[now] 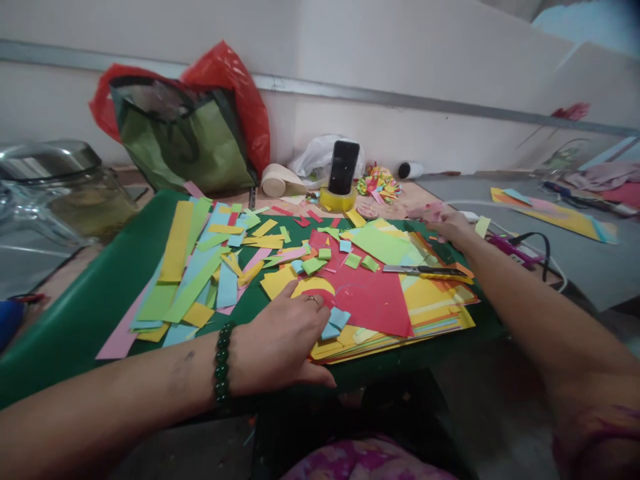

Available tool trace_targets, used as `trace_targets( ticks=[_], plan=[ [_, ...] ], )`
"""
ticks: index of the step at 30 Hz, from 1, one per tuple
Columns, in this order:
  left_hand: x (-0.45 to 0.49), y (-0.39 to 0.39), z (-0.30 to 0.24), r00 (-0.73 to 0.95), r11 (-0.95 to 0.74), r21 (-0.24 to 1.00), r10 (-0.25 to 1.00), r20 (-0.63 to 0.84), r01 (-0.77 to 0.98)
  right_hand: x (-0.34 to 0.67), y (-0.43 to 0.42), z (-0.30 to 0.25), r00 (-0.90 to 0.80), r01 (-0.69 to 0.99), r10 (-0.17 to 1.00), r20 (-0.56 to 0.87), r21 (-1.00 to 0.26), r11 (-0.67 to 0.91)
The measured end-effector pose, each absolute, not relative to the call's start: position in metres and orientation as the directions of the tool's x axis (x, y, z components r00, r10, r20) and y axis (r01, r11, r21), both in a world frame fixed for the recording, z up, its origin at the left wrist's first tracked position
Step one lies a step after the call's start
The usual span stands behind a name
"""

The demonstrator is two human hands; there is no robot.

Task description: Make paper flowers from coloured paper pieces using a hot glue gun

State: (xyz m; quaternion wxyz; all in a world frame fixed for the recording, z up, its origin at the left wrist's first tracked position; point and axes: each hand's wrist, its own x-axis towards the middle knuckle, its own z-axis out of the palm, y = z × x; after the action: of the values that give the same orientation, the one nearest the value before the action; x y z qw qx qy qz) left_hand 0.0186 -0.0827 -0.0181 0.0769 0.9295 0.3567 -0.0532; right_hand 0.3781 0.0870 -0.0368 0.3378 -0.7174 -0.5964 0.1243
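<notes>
My left hand lies palm down at the near edge of a paper stack, its fingers stretched and thumb spread. Under its fingertips are a yellow curved paper piece and a red sheet. Small folded blue paper pieces sit beside its knuckles. My right hand reaches to the far right edge of the green mat; its fingertips are too blurred to show whether they hold anything. A cutter knife lies across the stack, nearer me than that hand. Coloured paper strips spread at left.
A phone stands in a yellow tape roll behind the mat. A green bag and a glass jar are at back left. To the right are a pink device with cables and more coloured paper.
</notes>
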Motion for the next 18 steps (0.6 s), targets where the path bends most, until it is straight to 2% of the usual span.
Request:
trace_targets(
  ticks=[4,6,8,9,11,13,14,16,18],
  plan=[
    [0.021,-0.082,-0.015,0.722,-0.714,0.127,0.662,-0.199,0.689,0.375,0.067,-0.015,0.412,0.726,0.865,0.285,-0.677,-0.122],
    [0.022,-0.082,-0.012,0.707,-0.7,0.128,0.665,-0.239,0.702,0.371,0.049,-0.002,0.418,0.721,0.852,0.316,-0.686,-0.099],
    [0.023,-0.082,-0.009,0.697,-0.692,0.129,0.664,-0.272,0.71,0.361,0.026,0.01,0.346,0.739,0.877,0.335,-0.672,-0.035],
    [0.023,-0.082,-0.008,0.693,-0.69,0.128,0.662,-0.284,0.712,0.353,0.014,0.015,0.264,0.753,0.903,0.34,-0.658,0.027],
    [0.023,-0.081,-0.007,0.69,-0.69,0.122,0.661,-0.294,0.713,0.334,-0.01,0.02,-0.048,0.75,0.948,0.314,-0.616,0.242],
    [0.023,-0.081,-0.006,0.697,-0.699,0.114,0.658,-0.284,0.706,0.313,-0.03,0.02,-0.393,0.652,0.899,0.193,-0.631,0.42],
    [0.023,-0.081,-0.006,0.702,-0.705,0.11,0.655,-0.279,0.701,0.303,-0.038,0.018,-0.503,0.62,0.858,0.109,-0.646,0.445],
    [0.023,-0.081,-0.006,0.709,-0.715,0.098,0.647,-0.28,0.692,0.287,-0.047,0.011,-0.602,0.631,0.797,-0.046,-0.64,0.439],
    [0.022,-0.081,-0.006,0.715,-0.723,0.09,0.643,-0.274,0.685,0.277,-0.05,0.004,-0.604,0.693,0.786,-0.13,-0.573,0.437]
  ],
)
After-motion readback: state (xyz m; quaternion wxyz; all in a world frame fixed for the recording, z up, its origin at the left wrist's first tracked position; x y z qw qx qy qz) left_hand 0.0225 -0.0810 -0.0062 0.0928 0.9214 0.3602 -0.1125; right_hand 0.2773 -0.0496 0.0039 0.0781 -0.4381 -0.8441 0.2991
